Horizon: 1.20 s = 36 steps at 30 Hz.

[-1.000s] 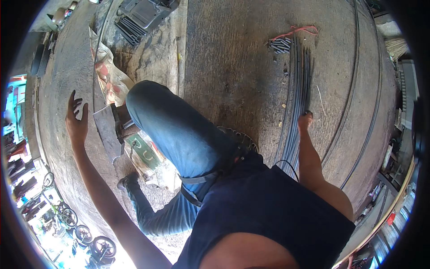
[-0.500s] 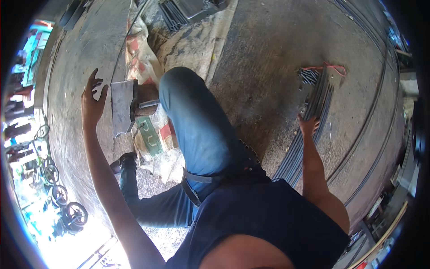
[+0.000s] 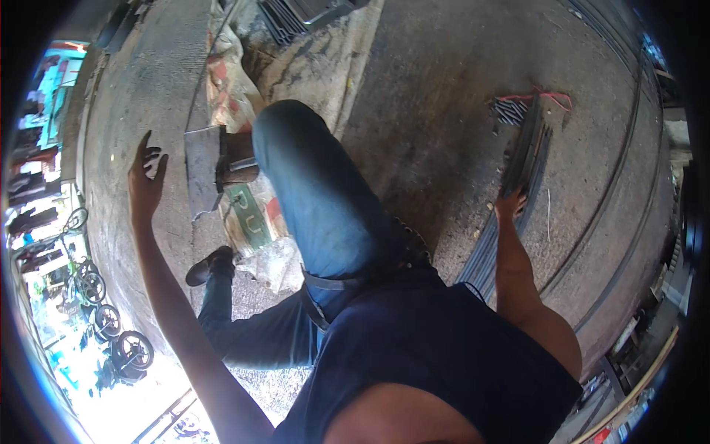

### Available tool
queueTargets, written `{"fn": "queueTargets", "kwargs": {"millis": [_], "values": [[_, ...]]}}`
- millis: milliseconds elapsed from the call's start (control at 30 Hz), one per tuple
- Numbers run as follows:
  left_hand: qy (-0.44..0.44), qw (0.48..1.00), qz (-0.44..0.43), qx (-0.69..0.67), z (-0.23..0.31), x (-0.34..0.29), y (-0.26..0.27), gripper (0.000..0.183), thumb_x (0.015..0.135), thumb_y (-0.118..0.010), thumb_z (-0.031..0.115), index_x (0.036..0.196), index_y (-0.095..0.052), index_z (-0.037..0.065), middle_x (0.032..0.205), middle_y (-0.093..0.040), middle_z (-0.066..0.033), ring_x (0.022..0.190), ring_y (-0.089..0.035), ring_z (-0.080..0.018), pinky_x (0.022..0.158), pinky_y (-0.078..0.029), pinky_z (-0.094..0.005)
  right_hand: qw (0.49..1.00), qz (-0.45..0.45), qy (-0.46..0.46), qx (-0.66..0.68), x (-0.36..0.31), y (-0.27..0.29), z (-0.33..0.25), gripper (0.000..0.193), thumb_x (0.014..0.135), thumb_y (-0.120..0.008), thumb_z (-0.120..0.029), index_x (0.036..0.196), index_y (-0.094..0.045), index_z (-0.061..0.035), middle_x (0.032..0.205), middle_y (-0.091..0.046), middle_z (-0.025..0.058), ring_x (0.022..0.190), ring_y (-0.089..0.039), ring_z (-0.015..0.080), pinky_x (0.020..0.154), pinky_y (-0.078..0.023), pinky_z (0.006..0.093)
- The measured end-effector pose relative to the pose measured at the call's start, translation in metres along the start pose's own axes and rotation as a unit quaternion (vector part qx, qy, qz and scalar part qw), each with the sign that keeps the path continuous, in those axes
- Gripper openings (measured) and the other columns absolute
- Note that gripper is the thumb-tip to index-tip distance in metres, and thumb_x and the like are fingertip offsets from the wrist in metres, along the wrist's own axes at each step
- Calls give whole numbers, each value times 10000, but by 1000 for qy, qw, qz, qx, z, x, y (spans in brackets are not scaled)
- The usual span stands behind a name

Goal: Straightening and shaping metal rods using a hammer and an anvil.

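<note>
My left hand (image 3: 146, 181) is raised at the left, with its thumb and fingers apart and nothing in it. Just right of it stands a grey metal block (image 3: 203, 172) with a ragged lower edge; part of its right side is hidden behind my bent knee. Over at the right, my right hand (image 3: 510, 205) reaches down onto a long bundle of thin dark metal rods (image 3: 526, 159). Its fingers curl over the rods, though the fingertips are partly hidden. The near end of the bundle disappears behind my body.
Short rod pieces (image 3: 511, 111) and a red cord (image 3: 555, 96) lie by the bundle's far end. A printed sheet (image 3: 248, 214) is spread under the block. Dark bars (image 3: 279, 26) rest at the far middle. Long rods (image 3: 620, 181) run along the right; bicycles (image 3: 133, 349) stand at left.
My right hand stays on the rods, its fingers shifting slightly. My left hand has moved a little left and down. My left foot shows more fully. The whole view has shifted slightly.
</note>
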<state>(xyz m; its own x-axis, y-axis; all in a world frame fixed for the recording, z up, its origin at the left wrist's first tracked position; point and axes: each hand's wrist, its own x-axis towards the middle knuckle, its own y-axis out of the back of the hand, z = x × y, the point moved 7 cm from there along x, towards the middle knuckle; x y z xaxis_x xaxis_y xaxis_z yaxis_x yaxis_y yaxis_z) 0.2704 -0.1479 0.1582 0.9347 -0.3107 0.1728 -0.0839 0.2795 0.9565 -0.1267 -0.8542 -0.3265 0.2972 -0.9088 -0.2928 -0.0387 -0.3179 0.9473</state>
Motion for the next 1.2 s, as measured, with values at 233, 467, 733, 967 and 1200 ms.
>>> {"fn": "queueTargets", "kwargs": {"millis": [233,467,733,967,1200], "values": [[46,998,35,-22,-51,-29,-3,487,893,-680,168,1351,-528,101,1083,-671,-136,1007,-652,-249,825,-512,-393,1000,-23,-11,18,-11,10,-24,851,907,-617,-432,1513,-169,-36,1574,-100,201,1393,-231,456,1094,-291,575],[64,996,18,-53,-99,-45,-69,478,876,-703,251,1254,-579,-14,1166,-639,-217,1084,-617,-360,925,-481,-398,960,-33,260,96,-21,63,-164,573,895,-647,-357,1302,-527,28,1239,-575,235,1069,-593,397,934,-472,447],[109,990,39,-76,-169,-36,-141,567,922,-621,360,1308,-511,-41,1288,-554,-255,1229,-508,-398,1033,-404,-429,849,-287,409,169,-116,97,-433,505,891,-680,-312,1199,-597,80,1113,-669,213,1019,-647,284,883,-503,391],[91,992,83,23,-200,13,-203,612,950,-541,423,1423,-409,56,1462,-396,-224,1388,-311,-411,1124,-264,-515,762,-248,598,-13,-186,41,-662,608,878,-658,-409,1229,-574,80,1158,-645,249,1049,-641,348,927,-482,426],[142,981,130,-2,-198,16,-230,567,977,-456,384,1459,-391,93,1523,-337,-180,1438,-255,-355,1170,-149,-516,780,-189,576,-156,-204,-51,-838,522,890,-637,-346,1252,-570,24,1209,-612,254,1125,-594,380,961,-466,435]]}}
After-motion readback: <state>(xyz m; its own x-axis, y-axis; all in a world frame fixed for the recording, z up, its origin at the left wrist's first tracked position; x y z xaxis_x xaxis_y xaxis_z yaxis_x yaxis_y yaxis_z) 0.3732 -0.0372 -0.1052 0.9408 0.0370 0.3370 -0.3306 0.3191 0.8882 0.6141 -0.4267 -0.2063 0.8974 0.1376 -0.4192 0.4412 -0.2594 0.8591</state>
